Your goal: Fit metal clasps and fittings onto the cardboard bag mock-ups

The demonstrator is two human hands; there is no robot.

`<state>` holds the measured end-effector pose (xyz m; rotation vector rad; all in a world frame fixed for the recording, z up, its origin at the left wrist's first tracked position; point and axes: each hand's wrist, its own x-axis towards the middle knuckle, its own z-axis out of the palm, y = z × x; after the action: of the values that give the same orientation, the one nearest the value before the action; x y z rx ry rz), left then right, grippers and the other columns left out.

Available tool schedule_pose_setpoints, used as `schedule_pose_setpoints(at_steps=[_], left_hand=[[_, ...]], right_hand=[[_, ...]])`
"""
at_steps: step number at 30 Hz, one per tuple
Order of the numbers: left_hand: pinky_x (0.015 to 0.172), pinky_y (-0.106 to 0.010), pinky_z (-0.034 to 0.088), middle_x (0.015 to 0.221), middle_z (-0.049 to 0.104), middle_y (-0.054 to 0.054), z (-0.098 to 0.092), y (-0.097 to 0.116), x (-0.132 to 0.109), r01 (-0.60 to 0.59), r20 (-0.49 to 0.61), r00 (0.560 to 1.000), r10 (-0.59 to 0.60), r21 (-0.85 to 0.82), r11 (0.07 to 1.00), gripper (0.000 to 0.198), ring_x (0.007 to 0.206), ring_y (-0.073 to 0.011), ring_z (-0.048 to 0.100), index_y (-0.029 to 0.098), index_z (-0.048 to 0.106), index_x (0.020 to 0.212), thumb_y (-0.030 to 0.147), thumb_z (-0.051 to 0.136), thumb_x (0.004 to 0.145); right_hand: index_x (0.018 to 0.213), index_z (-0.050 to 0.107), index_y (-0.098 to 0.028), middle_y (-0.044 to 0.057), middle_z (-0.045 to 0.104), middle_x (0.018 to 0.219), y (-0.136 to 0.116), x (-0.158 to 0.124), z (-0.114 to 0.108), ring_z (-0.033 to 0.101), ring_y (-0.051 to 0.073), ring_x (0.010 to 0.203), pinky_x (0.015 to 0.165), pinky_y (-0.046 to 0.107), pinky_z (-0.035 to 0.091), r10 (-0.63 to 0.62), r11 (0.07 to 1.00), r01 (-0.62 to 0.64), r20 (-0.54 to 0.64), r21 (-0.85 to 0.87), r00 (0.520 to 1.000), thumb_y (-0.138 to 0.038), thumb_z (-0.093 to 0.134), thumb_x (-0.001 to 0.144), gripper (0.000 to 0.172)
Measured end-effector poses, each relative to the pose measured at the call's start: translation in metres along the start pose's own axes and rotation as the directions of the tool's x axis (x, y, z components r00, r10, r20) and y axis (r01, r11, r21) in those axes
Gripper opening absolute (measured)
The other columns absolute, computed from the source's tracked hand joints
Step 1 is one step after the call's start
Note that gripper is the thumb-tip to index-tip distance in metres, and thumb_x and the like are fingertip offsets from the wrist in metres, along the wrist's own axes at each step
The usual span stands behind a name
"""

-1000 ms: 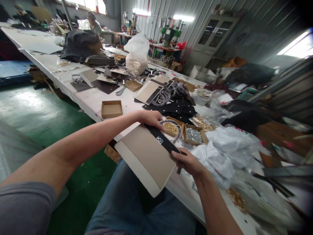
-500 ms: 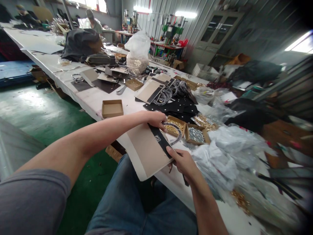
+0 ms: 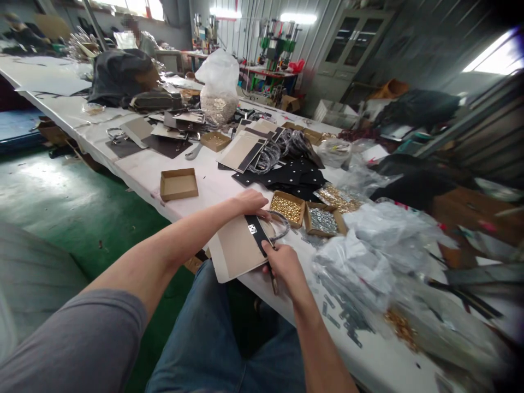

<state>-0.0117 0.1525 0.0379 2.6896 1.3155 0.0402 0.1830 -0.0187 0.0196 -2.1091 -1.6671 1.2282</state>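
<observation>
A flat beige bag panel (image 3: 235, 248) with a black strip and a small shiny metal plate (image 3: 252, 229) lies tilted over the table edge above my lap. A grey braided loop handle (image 3: 283, 222) sticks out from its black-strip side. My left hand (image 3: 251, 203) is closed at the panel's far corner by the handle; its fingertips are partly hidden. My right hand (image 3: 282, 263) grips the near corner, thumb on the black strip. Below its fingers hangs a slim dark tool (image 3: 274, 283), its kind unclear. Just beyond stand a box of gold-coloured fittings (image 3: 286, 208) and a box of silver-coloured ones (image 3: 323, 220).
An open cardboard box (image 3: 179, 185) stands at the left table edge. Similar panels with braided handles (image 3: 241, 150) are piled beyond black studded pieces (image 3: 286, 179). Plastic bags (image 3: 360, 256) and grey metal strips (image 3: 346, 314) lie at right. Another person (image 3: 137, 35) is far back.
The bag panel and both hands appear lower and further left. The panel's metal plate now faces me brightly. My view has shifted slightly, showing the grey strips at right.
</observation>
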Motion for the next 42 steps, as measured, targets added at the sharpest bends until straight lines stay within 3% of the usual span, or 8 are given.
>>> schedule_pose_setpoints(at_steps=[7,13,21,26,29,31,35,42], left_hand=[[0.109,-0.047,0.047,0.134,0.076,-0.018,-0.015,0.040,-0.053,0.210,-0.363,0.911,-0.196,-0.002,0.978,0.037,0.130,-0.0354,0.065,0.017,0.071,0.133,0.045,0.069,0.109],[0.125,-0.056,0.040,0.161,0.067,-0.014,0.011,0.064,-0.131,0.162,-0.200,0.956,-0.213,-0.241,0.957,0.044,0.149,-0.0369,0.060,0.023,0.073,0.144,0.050,0.064,0.111],[0.138,-0.066,0.019,0.180,0.050,-0.004,0.063,0.062,-0.139,0.202,-0.221,0.919,-0.326,-0.445,0.872,0.050,0.170,-0.0322,0.040,0.035,0.064,0.163,0.041,0.058,0.114],[0.139,-0.067,0.020,0.178,0.053,-0.003,0.063,0.055,-0.142,0.167,-0.220,0.932,-0.288,-0.445,0.880,0.046,0.168,-0.0332,0.042,0.035,0.071,0.156,0.041,0.062,0.111],[0.139,-0.066,0.020,0.173,0.059,-0.003,0.060,0.055,-0.140,0.176,-0.248,0.919,-0.305,-0.435,0.883,0.040,0.163,-0.0334,0.047,0.035,0.077,0.147,0.039,0.067,0.108],[0.138,-0.065,0.022,0.169,0.064,-0.003,0.060,0.058,-0.138,0.184,-0.276,0.903,-0.330,-0.444,0.877,0.035,0.160,-0.0338,0.050,0.034,0.082,0.137,0.041,0.071,0.106],[0.138,-0.066,0.022,0.165,0.066,-0.003,0.064,0.066,-0.137,0.206,-0.321,0.864,-0.388,-0.477,0.854,0.030,0.158,-0.0345,0.050,0.032,0.086,0.128,0.045,0.075,0.104],[0.141,-0.068,0.015,0.167,0.064,-0.001,0.068,0.067,-0.136,0.226,-0.308,0.859,-0.410,-0.490,0.842,0.033,0.159,-0.0371,0.048,0.036,0.086,0.131,0.048,0.079,0.100]], right_hand=[[0.076,0.074,-0.020,0.010,0.076,0.059,-0.002,0.000,-0.004,0.068,0.019,0.051,0.052,0.026,0.045,0.014,1.000,-0.014,0.040,0.016,0.999,-0.056,0.054,0.109,0.052],[0.074,0.074,-0.022,0.008,0.075,0.057,0.001,0.002,-0.003,0.066,0.019,0.047,0.050,0.027,0.044,-0.013,0.999,0.011,0.050,0.043,0.999,-0.058,0.053,0.108,0.054],[0.067,0.073,-0.024,0.011,0.075,0.062,0.007,0.001,-0.002,0.069,0.024,0.059,0.057,0.032,0.043,-0.079,0.993,0.078,-0.014,-0.085,0.997,-0.065,0.052,0.108,0.062],[0.057,0.063,-0.025,0.007,0.063,0.059,-0.009,-0.015,-0.039,0.052,0.021,0.059,0.059,0.036,0.032,-0.287,0.930,0.163,-0.373,-0.329,0.882,-0.070,0.071,0.100,0.063],[0.060,0.058,-0.024,-0.001,0.050,0.057,-0.039,-0.019,-0.064,0.040,0.016,0.056,0.055,0.033,0.028,-0.445,0.872,0.481,-0.551,-0.088,0.706,-0.069,0.083,0.094,0.062],[0.058,0.049,-0.024,-0.004,0.040,0.056,-0.060,-0.011,-0.072,0.035,0.013,0.051,0.050,0.032,0.024,-0.498,0.664,0.710,-0.569,0.235,0.655,-0.066,0.083,0.097,0.066],[0.058,0.035,-0.025,-0.007,0.027,0.053,-0.081,0.027,-0.068,0.025,0.009,0.042,0.044,0.030,0.022,-0.569,0.265,0.700,-0.479,0.663,0.669,-0.064,0.070,0.107,0.072],[0.060,0.034,-0.024,-0.009,0.023,0.049,-0.065,0.075,-0.038,0.016,0.008,0.039,0.040,0.028,0.019,-0.596,0.233,0.467,-0.255,0.853,0.762,-0.070,0.069,0.105,0.073]])
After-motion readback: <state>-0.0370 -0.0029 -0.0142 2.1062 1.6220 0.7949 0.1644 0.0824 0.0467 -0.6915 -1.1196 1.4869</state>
